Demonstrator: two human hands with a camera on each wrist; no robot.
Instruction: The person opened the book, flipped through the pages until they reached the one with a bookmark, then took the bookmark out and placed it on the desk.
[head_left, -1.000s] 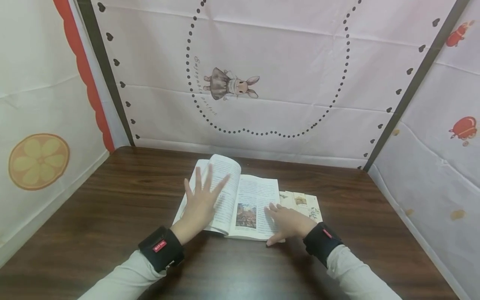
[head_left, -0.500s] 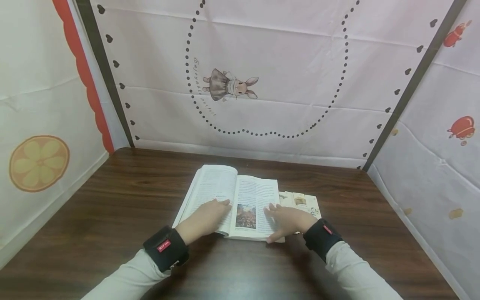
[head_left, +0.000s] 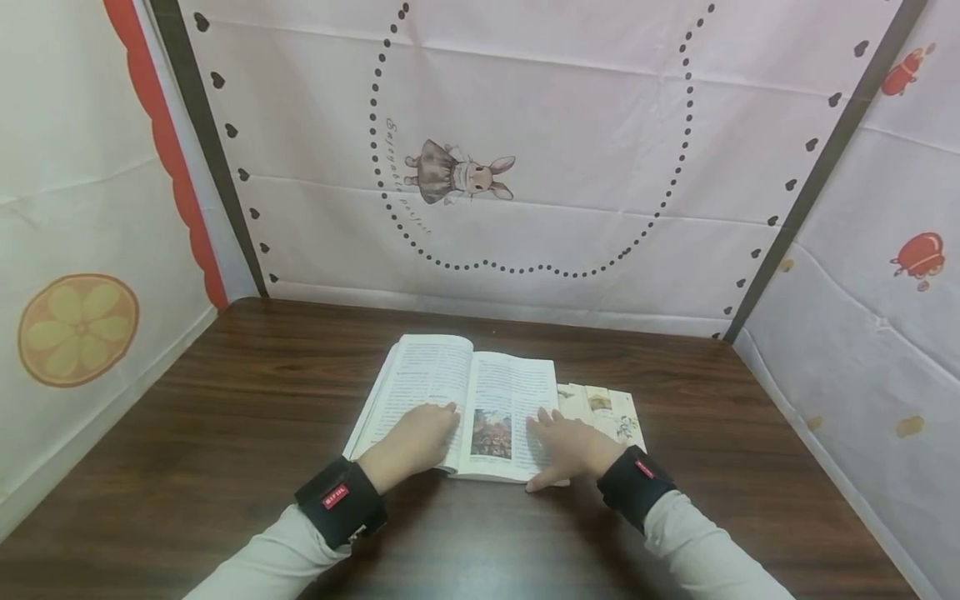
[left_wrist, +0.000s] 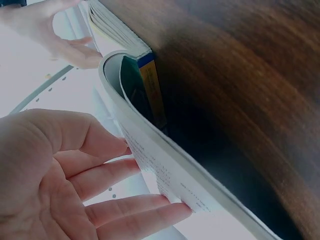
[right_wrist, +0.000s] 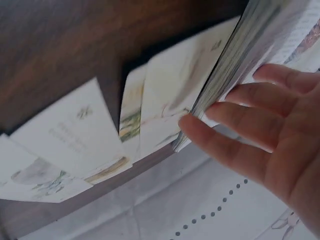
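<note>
An open book (head_left: 435,375) lies on the dark wooden table, its right page carrying a colour picture (head_left: 492,433). My left hand (head_left: 414,437) rests on the lower part of the left page. In the left wrist view, the fingertips of that left hand (left_wrist: 65,175) touch the printed page, and the cover bends up near the spine. My right hand (head_left: 572,446) lies on the right page with its fingers spread and the thumb at the lower edge. In the right wrist view the right hand (right_wrist: 265,125) has extended fingers over the book's page edges (right_wrist: 225,70).
Several illustrated cards (head_left: 600,408) lie right of the book, close against its edge. The right wrist view shows one pale card (right_wrist: 75,135) overlapping others. White printed cloth (head_left: 540,167) stands behind the table (head_left: 225,400) and along both sides.
My left hand, earlier spread over a raised left page, has come down to the lower page, and the raised page now lies flatter. The right hand has stayed nearly in place.
</note>
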